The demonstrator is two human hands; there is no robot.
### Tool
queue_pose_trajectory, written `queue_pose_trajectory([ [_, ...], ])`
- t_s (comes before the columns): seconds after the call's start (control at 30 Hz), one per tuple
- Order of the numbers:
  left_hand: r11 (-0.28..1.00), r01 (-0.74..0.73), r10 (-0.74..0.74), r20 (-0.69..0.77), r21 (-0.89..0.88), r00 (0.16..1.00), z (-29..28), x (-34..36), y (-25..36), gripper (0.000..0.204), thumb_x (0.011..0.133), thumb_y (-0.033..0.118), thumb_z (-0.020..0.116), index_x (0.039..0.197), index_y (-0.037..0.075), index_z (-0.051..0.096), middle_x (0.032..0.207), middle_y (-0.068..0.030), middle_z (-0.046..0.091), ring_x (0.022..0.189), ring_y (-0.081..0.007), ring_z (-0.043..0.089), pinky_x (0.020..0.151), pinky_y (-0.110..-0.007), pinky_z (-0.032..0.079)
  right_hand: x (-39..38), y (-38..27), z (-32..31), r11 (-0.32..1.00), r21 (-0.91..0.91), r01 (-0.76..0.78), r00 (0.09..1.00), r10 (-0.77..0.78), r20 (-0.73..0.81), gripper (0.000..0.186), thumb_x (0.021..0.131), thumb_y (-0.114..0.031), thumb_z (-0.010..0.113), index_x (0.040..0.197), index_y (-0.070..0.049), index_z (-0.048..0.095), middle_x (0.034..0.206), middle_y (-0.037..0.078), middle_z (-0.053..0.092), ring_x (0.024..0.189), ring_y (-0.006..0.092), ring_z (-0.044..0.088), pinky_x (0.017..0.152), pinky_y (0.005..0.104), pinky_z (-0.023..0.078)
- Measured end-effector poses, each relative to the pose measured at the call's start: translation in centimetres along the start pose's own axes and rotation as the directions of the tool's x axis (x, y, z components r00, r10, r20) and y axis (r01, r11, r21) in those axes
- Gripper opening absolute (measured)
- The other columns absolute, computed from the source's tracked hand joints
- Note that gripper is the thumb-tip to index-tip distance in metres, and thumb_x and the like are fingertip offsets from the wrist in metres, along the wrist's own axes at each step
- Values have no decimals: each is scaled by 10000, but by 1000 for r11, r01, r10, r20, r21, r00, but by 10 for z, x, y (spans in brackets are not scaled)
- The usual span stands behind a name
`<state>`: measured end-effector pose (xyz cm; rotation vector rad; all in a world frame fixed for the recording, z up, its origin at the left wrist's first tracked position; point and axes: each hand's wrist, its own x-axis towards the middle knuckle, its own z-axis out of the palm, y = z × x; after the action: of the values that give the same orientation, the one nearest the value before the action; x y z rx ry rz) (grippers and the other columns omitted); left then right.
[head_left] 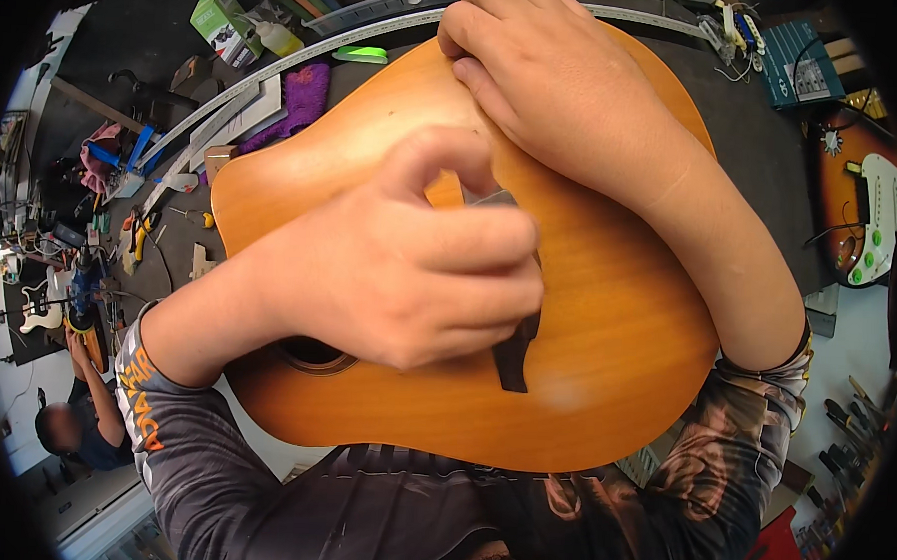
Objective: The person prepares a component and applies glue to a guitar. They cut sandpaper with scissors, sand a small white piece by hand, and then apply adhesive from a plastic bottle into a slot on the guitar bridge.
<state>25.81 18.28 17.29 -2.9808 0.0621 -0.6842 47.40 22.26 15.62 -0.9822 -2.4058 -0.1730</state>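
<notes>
We look down on a large, honey-orange acoustic guitar body of glossy wood, its face turned up toward us, lying between the wearer's dark patterned shirt and a dark grey workbench. The left hand is in front of the guitar's middle, slightly blurred, its fingers curled toward the palm and the thumb bent round beside the index finger; we cannot tell whether anything is pinched there. The right hand lies over the far edge, its forearm across the face; its fingers are folded, but we cannot tell whether they clamp the rim. A dark, narrow wooden bridge shows partly behind the left hand, and a round black soundhole partly under the left wrist. We judge the body bulky yet light for its size, being hollow, with a stiff but thin top that could dent or crack under hard pressure. The varnish looks smooth enough to slip and scratch, so we would take hold by the rim and sides, with spread fingers, sparing the bridge and soundhole edge.
</notes>
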Motion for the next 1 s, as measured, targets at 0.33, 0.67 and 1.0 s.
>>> queue_pose_trajectory([
  [0.33, 999, 34, -35, 17, 26, 999, -2, 1, -5, 150, 717, 96, 778, 855, 134, 733, 924, 73, 642, 904, -136, 648, 845, -444, 408, 1, 0, 0, 1000, -8, -10, 1000, 10, 12, 151, 975, -143, 612, 1057, -17, 632, 1064, 141, 599, 1027, 311, 582, 891, 427, 488],
  [0.67, 1000, 22, -21, -42, 11, 999, 1, 2, 1, 125, 757, 93, 785, 860, 146, 738, 961, 81, 656, 895, -128, 653, 883, -467, 415, 1, 0, 0, 999, -46, 11, 1000, -11, 0, 156, 979, -151, 612, 1059, -18, 630, 1057, 138, 600, 1021, 309, 583, 887, 425, 489],
  [1.0, 998, 36, -36, -2, 56, 999, -6, 2, -2, 111, 744, 116, 768, 839, 154, 726, 912, 93, 636, 862, -118, 634, 870, -446, 390, 1, 0, 1, 999, -42, 14, 1000, -14, -11, 150, 979, -147, 614, 1056, -20, 629, 1058, 135, 598, 1022, 306, 583, 883, 426, 485],
])
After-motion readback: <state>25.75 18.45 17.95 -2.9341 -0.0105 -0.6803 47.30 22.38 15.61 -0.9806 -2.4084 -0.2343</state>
